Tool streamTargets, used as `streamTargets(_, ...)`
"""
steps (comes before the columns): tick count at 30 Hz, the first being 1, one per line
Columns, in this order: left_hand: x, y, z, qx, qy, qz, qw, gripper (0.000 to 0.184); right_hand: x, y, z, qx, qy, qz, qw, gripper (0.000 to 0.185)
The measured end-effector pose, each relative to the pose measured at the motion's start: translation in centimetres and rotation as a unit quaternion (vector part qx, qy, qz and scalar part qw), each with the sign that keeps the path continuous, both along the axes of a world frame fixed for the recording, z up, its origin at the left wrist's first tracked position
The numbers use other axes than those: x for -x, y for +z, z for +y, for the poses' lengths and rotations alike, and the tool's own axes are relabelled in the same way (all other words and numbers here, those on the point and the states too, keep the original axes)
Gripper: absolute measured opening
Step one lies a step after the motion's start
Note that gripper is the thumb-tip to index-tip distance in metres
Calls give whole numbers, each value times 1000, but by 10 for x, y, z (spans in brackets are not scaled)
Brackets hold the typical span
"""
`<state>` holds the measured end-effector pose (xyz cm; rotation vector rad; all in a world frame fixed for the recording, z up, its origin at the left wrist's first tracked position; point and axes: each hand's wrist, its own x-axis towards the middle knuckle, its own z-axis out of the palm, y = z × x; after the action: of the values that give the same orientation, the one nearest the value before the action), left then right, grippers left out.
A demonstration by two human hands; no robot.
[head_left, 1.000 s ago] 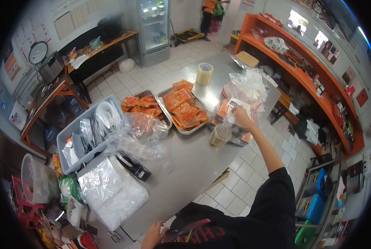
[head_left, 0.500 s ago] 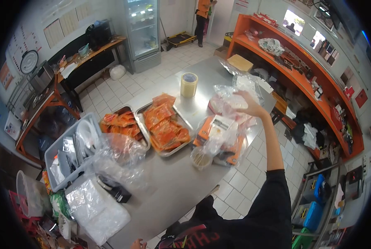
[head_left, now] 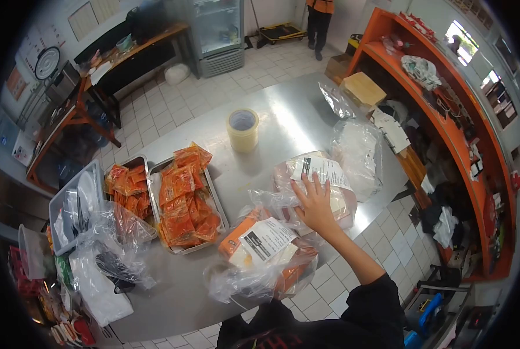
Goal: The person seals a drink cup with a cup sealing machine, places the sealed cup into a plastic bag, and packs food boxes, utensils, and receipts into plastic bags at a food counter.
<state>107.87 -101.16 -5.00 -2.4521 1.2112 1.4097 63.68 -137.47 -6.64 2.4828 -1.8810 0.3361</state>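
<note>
My right hand [head_left: 317, 205] lies spread, palm down, on a clear-wrapped package with a printed white label [head_left: 324, 170], at the right part of the steel table [head_left: 196, 291]. Nearer to me is an orange and white package [head_left: 265, 241] in clear plastic. A clear bag of white items [head_left: 357, 157] rests just beyond my hand. To the left, a metal tray [head_left: 220, 216] holds several orange sachets [head_left: 184, 198], and a second tray beside it holds more. Tape rolls [head_left: 242, 132] stand stacked behind them. My left hand is out of view.
On the left are a grey bin [head_left: 55, 218], crumpled clear bags [head_left: 117, 232] and white plastic sheets [head_left: 100, 288]. Orange shelving [head_left: 440, 122] curves along the right side. A person in an orange top [head_left: 319, 26] stands at the back, near a yellow trolley [head_left: 282, 32].
My right hand has come down from above the bags onto the labelled package. My left hand has left the view. The camera has shifted toward the right side of the table.
</note>
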Motion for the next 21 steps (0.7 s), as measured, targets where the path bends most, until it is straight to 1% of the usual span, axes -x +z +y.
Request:
streamTargets(3,21,-6,11,2,26,8,1000,40,-1,-3,2,0,11,-13,1000,70)
streamTargets(6,41,-13,30,16,75,23,997,39,-1,-5,0,10,2,-10,1000,71)
streamTargets(8,65,-25,53,29,129,41,990,38,-5,3,-2,-9,-7,-5,1000,70)
streamTargets(9,79,-34,64,36,159,55,985,38,-6,6,-2,-23,15,0,1000,67)
streamTargets(10,94,-45,76,45,189,70,979,38,-5,1,-5,-17,16,12,1000,65)
streamTargets(11,106,-56,84,55,224,86,969,38,-1,-6,-10,27,60,-15,998,62)
streamTargets(12,116,-65,91,66,264,100,957,38,3,-10,-12,33,48,27,998,64)
streamTargets(13,125,-77,103,75,311,111,941,37,12,-11,-17,-2,80,-38,996,74)
streamTargets(14,130,-90,114,84,360,122,921,37,23,-19,-25,-11,86,-27,996,75)
streamTargets(16,142,-120,143,97,464,142,869,37,60,-23,-52,-71,199,-22,977,90)
streamTargets(17,145,-133,158,103,513,153,838,37,85,-21,-81,-189,242,-64,950,95)
streamTargets(18,148,-147,173,112,564,166,801,36,81,10,-83,-215,222,-9,951,79)
streamTargets(19,148,-159,188,122,611,176,762,36,7,81,-34,-141,126,99,977,66)
streamTargets(20,147,-172,203,132,655,186,720,36,-67,151,14,-88,21,211,973,54)
streamTargets(21,140,-187,220,146,698,194,674,36,-98,153,25,10,-28,232,972,60)
